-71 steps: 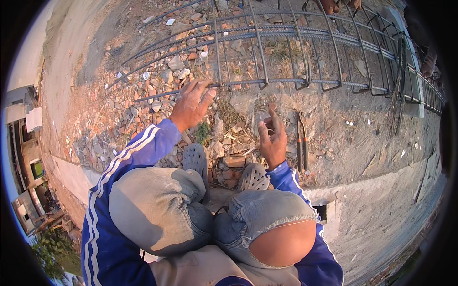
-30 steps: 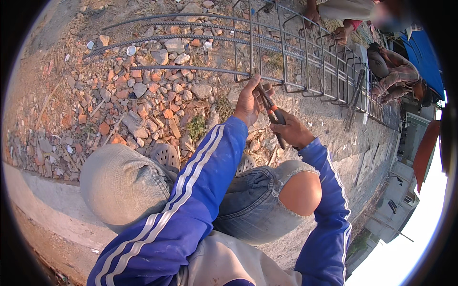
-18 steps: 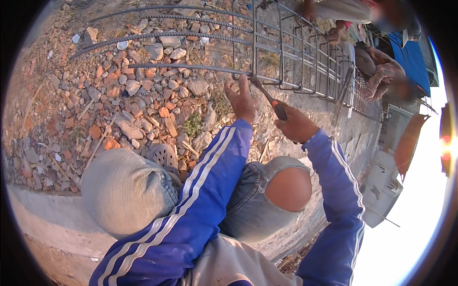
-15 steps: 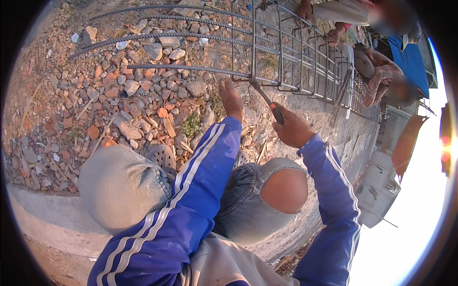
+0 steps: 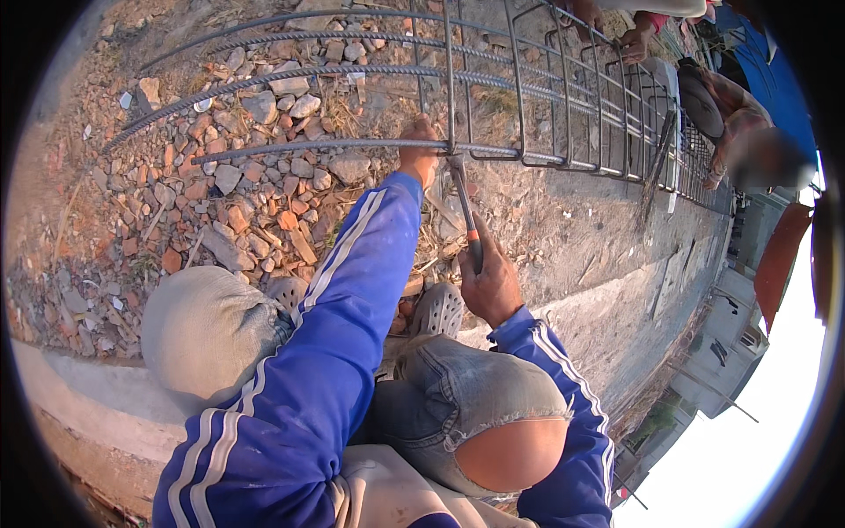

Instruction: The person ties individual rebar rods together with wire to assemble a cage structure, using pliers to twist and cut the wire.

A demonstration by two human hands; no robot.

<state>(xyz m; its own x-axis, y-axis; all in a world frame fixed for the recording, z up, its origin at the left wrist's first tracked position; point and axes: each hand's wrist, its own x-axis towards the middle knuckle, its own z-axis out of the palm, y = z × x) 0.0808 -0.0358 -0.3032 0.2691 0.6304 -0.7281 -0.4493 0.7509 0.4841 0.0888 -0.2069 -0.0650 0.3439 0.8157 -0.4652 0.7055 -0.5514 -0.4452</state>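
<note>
A pair of pincers with a dark and orange handle is gripped in my right hand. Its jaws meet the lowest bar of a steel rebar cage, right beside an upright stirrup. My left hand is closed around this ribbed rebar, just left of the stirrup. Its fingertips curl up past the bar, and part of the grip is hidden. Any tie wire at the jaws is too small to make out.
Broken brick and stones cover the ground at left. The cage runs away to the right, where a co-worker's hands rest on it and another person bends nearby. A concrete strip lies beside my knees.
My left hand has moved up onto the bar. The pincers have swung more upright, with my right hand lower and further left. The view has shifted slightly, so the people appear further right.
</note>
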